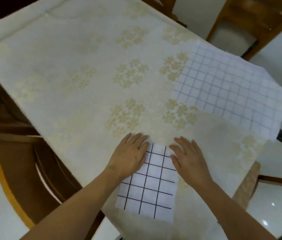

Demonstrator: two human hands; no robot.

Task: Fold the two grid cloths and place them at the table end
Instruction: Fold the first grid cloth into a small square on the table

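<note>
Head view, looking down on a table (67,70) covered w/ a cream floral tablecloth (128,73). Near edge, centre: black-grid cloth (151,184), white w/ bold black lines, folded into a compact upright rectangle lying flat on the tablecloth. Left hand (129,153) rests palm-down on the cloth's upper-left corner, fingers (137,137) extended and spread flat, gripping nothing; fingertips reach past the cloth's far edge onto the tablecloth. Right hand (188,156) lies palm-down at the cloth's upper-right corner, fingers likewise straight and flat, not closed on anything; its thumb side touches the cloth edge, the rest of the hand on the tablecloth just beside it. Both forearms enter from the bottom of the frame. Far right: blue-grid cloth (230,89), white w/ fine blue lines, spread out unfolded, slightly rippled, its right part hanging past the table's right edge; well apart from the black-grid cloth. Surroundings: wooden chairs at left (15,161), top right (237,23) and lower right (275,179); pale glossy floor (275,213) w/ light reflections. Edges of frame somewhat blurred.
</note>
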